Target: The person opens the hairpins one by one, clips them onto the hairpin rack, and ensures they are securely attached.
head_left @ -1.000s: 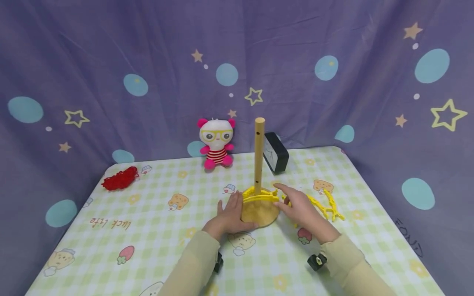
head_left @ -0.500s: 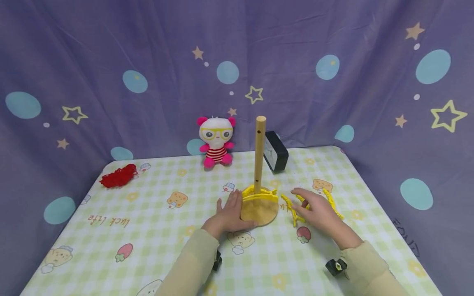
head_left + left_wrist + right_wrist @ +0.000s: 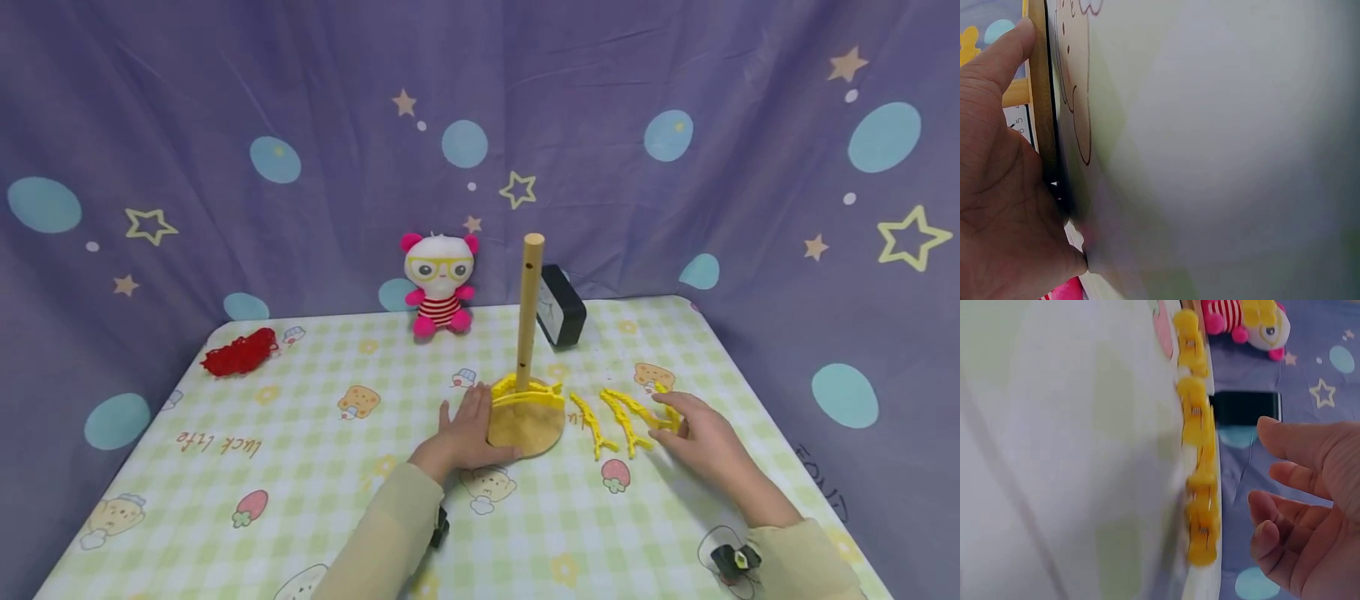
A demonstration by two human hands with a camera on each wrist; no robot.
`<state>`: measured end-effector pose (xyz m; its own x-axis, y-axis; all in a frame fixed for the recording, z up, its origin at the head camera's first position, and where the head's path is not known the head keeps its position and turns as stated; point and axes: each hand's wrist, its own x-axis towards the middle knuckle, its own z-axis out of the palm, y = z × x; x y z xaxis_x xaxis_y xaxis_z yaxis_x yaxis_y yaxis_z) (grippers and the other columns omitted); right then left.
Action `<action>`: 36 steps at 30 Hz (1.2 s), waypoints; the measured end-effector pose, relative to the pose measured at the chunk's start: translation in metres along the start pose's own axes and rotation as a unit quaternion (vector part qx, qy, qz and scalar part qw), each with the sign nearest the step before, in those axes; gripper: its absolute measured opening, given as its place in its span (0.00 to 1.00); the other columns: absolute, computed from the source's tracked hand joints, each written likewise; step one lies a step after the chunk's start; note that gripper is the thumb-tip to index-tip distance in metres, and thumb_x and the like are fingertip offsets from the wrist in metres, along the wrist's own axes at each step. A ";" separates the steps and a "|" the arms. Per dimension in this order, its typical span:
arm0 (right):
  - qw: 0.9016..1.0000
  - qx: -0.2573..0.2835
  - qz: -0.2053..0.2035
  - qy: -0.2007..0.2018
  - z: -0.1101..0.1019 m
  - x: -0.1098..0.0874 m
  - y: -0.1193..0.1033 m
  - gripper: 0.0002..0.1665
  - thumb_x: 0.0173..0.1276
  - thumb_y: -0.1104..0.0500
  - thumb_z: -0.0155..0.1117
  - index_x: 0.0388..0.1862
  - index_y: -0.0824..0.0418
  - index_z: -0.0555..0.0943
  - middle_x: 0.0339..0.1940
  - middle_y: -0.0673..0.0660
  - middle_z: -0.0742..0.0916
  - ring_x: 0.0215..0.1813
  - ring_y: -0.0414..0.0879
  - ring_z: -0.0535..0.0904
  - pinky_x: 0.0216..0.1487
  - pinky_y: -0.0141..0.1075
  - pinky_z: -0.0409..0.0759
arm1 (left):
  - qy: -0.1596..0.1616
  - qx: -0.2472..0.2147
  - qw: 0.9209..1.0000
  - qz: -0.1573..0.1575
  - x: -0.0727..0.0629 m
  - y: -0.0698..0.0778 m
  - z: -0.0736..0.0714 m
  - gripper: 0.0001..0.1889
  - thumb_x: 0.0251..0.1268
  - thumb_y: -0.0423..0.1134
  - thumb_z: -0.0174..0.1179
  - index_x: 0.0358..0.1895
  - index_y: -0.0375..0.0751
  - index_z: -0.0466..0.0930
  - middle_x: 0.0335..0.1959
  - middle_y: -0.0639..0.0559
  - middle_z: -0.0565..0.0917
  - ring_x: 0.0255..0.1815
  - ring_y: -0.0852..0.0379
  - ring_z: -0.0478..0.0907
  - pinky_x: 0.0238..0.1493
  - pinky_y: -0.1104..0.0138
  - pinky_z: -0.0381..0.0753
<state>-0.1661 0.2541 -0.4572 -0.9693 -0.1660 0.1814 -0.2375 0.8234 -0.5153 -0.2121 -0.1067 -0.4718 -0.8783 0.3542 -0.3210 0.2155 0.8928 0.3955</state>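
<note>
Well, left hand (image 3: 467, 435) spread, right hand (image 3: 701, 435) relaxed, gap to branches (image 3: 1202, 531) — wrist-view only.

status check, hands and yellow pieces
Left hand against round wooden base. Right hand empty, near yellow branched pieces. Black clock behind, clear of both hands.

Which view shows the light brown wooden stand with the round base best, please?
The head view, with the whole pole and most of the round base visible past the left hand. The left wrist view has the base edge-on and a bit of pole; the right wrist view, at most a brown sliver.
</note>
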 end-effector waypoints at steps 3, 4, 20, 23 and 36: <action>1.000 -0.006 0.010 -0.001 -0.003 -0.004 0.009 0.32 0.61 0.58 0.72 0.63 0.65 0.75 0.56 0.64 0.79 0.25 0.41 0.68 0.25 0.35 0.67 | 0.000 0.004 1.000 -0.002 0.001 0.000 0.000 0.64 0.51 0.76 0.57 0.79 0.39 0.33 0.80 0.47 0.35 0.79 0.51 0.31 0.72 0.45 0.26; 1.000 -0.007 0.013 -0.002 -0.004 -0.005 0.011 0.32 0.61 0.58 0.72 0.63 0.66 0.75 0.56 0.64 0.79 0.25 0.41 0.68 0.25 0.35 0.67 | 0.000 0.005 1.000 -0.002 0.002 0.000 0.000 0.64 0.51 0.76 0.57 0.79 0.39 0.33 0.80 0.47 0.35 0.79 0.51 0.31 0.72 0.45 0.26; 0.995 -0.038 0.080 -0.056 -0.006 -0.010 0.027 0.41 0.58 0.50 0.74 0.63 0.72 0.72 0.56 0.73 0.78 0.32 0.48 0.79 0.35 0.48 0.78 | -0.010 -0.004 1.000 -0.006 0.008 -0.004 0.007 0.64 0.52 0.74 0.57 0.79 0.40 0.31 0.80 0.48 0.32 0.79 0.53 0.28 0.72 0.46 0.22; 0.992 -0.043 0.098 -0.064 -0.006 -0.010 0.028 0.40 0.56 0.49 0.75 0.59 0.73 0.74 0.51 0.72 0.82 0.39 0.57 0.82 0.42 0.55 0.78 | -0.011 -0.005 1.000 -0.011 0.010 -0.005 0.010 0.65 0.50 0.75 0.57 0.78 0.41 0.30 0.80 0.49 0.31 0.79 0.53 0.27 0.72 0.47 0.21; 0.988 -0.074 0.107 -0.084 -0.003 -0.005 0.028 0.33 0.52 0.44 0.77 0.42 0.71 0.79 0.37 0.62 0.80 0.39 0.56 0.77 0.42 0.53 0.75 | -0.003 0.003 1.000 -0.016 0.012 -0.007 0.010 0.66 0.49 0.77 0.57 0.79 0.41 0.30 0.80 0.49 0.32 0.79 0.52 0.29 0.72 0.45 0.22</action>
<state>-0.1676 0.2794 -0.4698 -0.9962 -0.0571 -0.0653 -0.0266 0.9177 -0.3963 -0.2195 -0.1055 -0.4871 -0.8827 0.3264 -0.3381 0.1892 0.9054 0.3801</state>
